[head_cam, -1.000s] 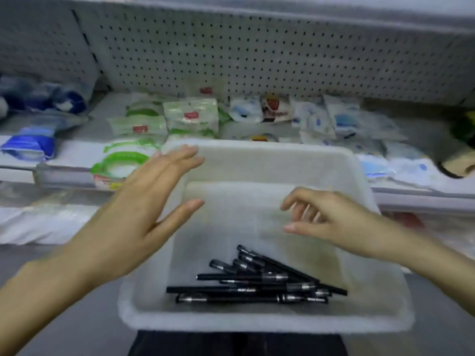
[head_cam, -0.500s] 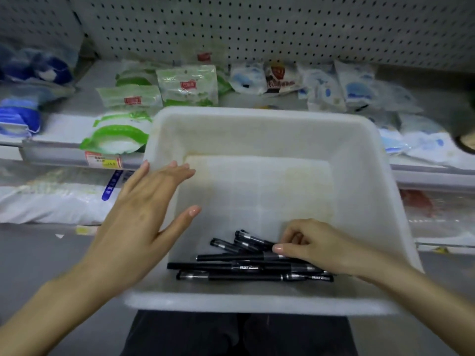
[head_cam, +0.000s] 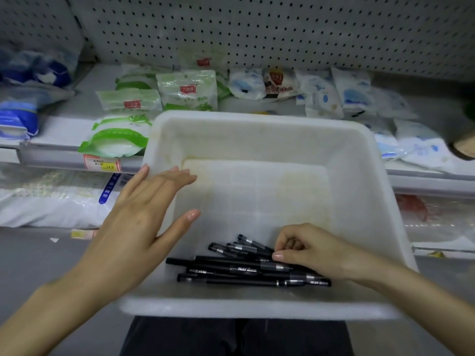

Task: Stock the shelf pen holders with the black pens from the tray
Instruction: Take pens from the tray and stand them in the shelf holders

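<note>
A white plastic tray [head_cam: 257, 129] rests on my lap in front of a shelf. Several black pens [head_cam: 231, 269] lie in a loose heap at its near edge. My right hand [head_cam: 311, 249] is down in the tray on the right end of the heap, fingers curled over the pens; whether it grips one is not clear. My left hand [head_cam: 138, 217] is flat and spread over the tray's left rim, holding nothing. No pen holders are in view.
A shelf [head_cam: 64, 129] behind the tray carries green-and-white packets [head_cam: 187, 91] and blue-and-white packets [head_cam: 352, 93], with a pegboard wall [head_cam: 257, 29] above. A lower shelf holds large white bags [head_cam: 51, 201]. My dark trousers [head_cam: 231, 337] show below the tray.
My right hand came down from above the tray onto the pens and curled its fingers. My left hand sank towards the tray's left rim. The view tilted down.
</note>
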The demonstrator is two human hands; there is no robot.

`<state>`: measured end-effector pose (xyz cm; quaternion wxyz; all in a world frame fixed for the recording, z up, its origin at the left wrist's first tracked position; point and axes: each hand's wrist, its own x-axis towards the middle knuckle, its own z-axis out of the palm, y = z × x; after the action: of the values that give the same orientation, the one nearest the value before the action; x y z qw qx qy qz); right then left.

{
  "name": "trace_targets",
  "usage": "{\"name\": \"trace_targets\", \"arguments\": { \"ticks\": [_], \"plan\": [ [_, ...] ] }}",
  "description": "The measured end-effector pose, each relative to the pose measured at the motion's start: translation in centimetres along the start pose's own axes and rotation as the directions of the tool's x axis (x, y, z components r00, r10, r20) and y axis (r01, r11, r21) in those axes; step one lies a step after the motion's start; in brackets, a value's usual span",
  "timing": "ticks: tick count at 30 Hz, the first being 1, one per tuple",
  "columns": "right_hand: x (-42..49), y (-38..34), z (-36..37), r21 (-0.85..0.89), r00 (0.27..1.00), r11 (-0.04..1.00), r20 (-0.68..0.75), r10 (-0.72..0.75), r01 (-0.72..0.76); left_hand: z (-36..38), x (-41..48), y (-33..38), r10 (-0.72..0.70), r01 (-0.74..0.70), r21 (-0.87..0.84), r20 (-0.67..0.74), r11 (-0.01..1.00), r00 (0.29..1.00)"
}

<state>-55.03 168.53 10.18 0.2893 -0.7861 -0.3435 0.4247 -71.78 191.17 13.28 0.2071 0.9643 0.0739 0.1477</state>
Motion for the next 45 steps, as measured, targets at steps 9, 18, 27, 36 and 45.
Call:
{"name": "trace_targets", "arguments": {
  "ticks": [9, 18, 27, 36, 45],
  "plan": [
    [-2.9, -5.7, -5.7, 0.426, 0.973, 0.885, -0.206, -0.104, 0.185, -5.2, 5.1, 2.4, 0.113, -0.125, -0.042, -0.217, 0.991, 0.97],
    [-6.0, -15.2, -13.6, 0.36, 0.729, 0.666, -0.535, -0.427, 0.654, -13.0, 16.2, 6.8, 0.336, -0.357, 0.011, -0.362, 0.934, 0.87],
    [-7.6, -23.9, -22.3, -0.143, 0.326, 0.587, -0.716, -0.617, 0.797, -13.8, 20.3, 10.1, 0.42, -0.343, 0.252, -0.407, 0.905, 0.811],
    [-6.2, -27.0, -26.9, -0.474, 0.098, 0.656, -0.763, -0.639, 0.588, -13.5, 23.4, 10.1, 0.436, -0.298, 0.374, -0.367, 0.878, 0.822],
    [-4.4, -27.0, -27.3, -0.594, 0.097, 0.681, -0.719, -0.688, 0.428, -13.7, 24.5, 10.4, 0.503, -0.3, 0.509, -0.327, 0.807, 0.8]
  ]
}}
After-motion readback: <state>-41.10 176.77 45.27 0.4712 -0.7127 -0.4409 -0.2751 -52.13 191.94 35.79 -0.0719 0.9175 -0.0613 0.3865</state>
